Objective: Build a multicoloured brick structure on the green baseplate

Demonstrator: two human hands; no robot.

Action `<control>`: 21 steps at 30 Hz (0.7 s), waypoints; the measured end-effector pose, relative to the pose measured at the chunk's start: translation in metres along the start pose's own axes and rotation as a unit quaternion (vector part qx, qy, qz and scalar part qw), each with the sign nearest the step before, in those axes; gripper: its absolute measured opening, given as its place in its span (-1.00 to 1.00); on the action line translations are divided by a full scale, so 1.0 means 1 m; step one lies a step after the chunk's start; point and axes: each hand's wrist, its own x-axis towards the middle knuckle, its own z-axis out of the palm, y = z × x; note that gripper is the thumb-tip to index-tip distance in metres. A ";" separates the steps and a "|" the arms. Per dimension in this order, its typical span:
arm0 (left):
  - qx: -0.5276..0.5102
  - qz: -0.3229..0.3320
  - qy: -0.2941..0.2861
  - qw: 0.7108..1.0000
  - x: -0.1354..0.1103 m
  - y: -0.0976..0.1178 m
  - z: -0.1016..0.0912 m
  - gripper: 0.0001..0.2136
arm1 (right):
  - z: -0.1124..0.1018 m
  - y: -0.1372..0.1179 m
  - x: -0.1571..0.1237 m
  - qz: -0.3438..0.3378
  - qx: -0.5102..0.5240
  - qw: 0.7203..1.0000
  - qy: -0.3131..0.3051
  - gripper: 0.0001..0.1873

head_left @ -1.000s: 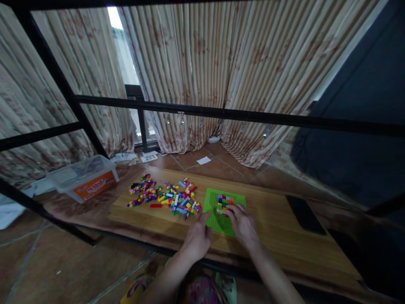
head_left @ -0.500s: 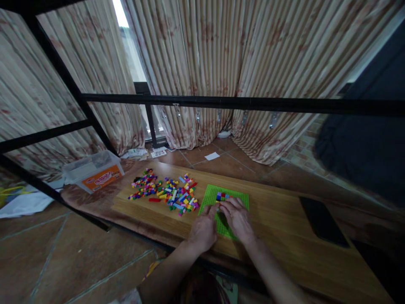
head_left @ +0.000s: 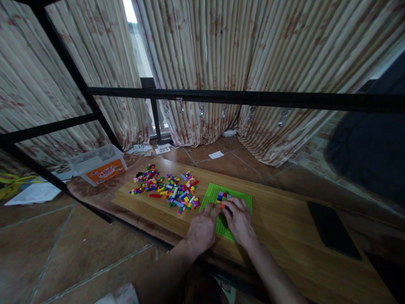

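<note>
A green studded baseplate (head_left: 246, 200) lies on the wooden board, with a small cluster of blue, red and purple toy bricks (head_left: 222, 196) on its far middle part. My right hand (head_left: 241, 221) reaches over it from the right. Its thumb and fingertips are closed on a small orange toy brick (head_left: 223, 205) just in front of the cluster. My left hand (head_left: 201, 229) rests over the plate's left edge, fingers bent and tips close together beside the right fingertips. Whatever lies between the left fingers is too small to make out.
Loose colourful bricks (head_left: 177, 194) lie heaped left of the baseplate on the wooden board (head_left: 272, 223). A clear plastic box (head_left: 98, 164) with an orange label stands farther left. At right lies a dark flat object (head_left: 332, 230). A black metal rail (head_left: 202, 96) crosses beyond the board.
The camera view has shifted slightly. My right fingertips have drawn back a little from the cluster, and the orange brick now shows between them. My left hand stays beside them.
</note>
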 end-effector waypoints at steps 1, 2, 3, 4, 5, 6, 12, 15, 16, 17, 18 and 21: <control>-0.005 0.000 -0.001 1.000 -0.001 -0.001 0.001 -0.36 | 0.000 -0.002 0.001 -0.001 -0.014 1.000 -0.002 -0.78; -0.012 0.000 -0.001 1.000 -0.001 -0.002 0.001 -0.36 | -0.001 -0.005 0.003 -0.001 -0.032 0.999 -0.008 -0.79; -0.021 0.000 0.002 1.000 -0.002 -0.003 0.002 -0.38 | -0.002 -0.008 0.005 -0.002 -0.054 0.998 -0.016 -0.79; -0.032 0.001 0.005 0.999 -0.003 -0.004 0.002 -0.39 | -0.004 -0.011 0.007 -0.001 -0.079 0.997 -0.026 -0.80; -0.042 0.005 0.009 0.999 -0.004 -0.004 0.002 -0.41 | -0.005 -0.015 0.009 0.002 -0.106 0.994 -0.037 -0.81; -0.049 0.010 0.014 0.999 -0.004 -0.005 0.001 -0.42 | -0.006 -0.018 0.011 0.005 -0.132 0.990 -0.048 -0.82; -0.015 0.038 0.012 0.999 -0.007 -0.001 -0.002 -0.36 | -0.003 -0.024 0.011 0.017 -0.164 0.984 -0.066 -0.74; 0.038 0.033 0.002 0.999 -0.004 0.004 -0.005 -0.32 | -0.001 -0.018 0.003 0.015 -0.103 0.994 -0.035 -0.69; 0.057 0.031 0.000 0.998 -0.003 0.006 -0.006 -0.34 | 0.000 -0.016 0.000 0.015 -0.083 0.996 -0.022 -0.68; 0.075 0.028 -0.001 0.997 -0.002 0.009 -0.007 -0.37 | 0.000 -0.014 -0.004 0.019 -0.066 0.998 -0.008 -0.66; 0.093 0.025 -0.001 0.995 -0.001 0.011 -0.008 -0.42 | 0.001 -0.013 -0.007 0.024 -0.054 0.998 0.005 -0.66; 0.135 0.019 -0.003 0.991 0.002 0.017 -0.009 -0.54 | 0.004 -0.009 -0.018 0.040 -0.043 0.998 0.032 -0.65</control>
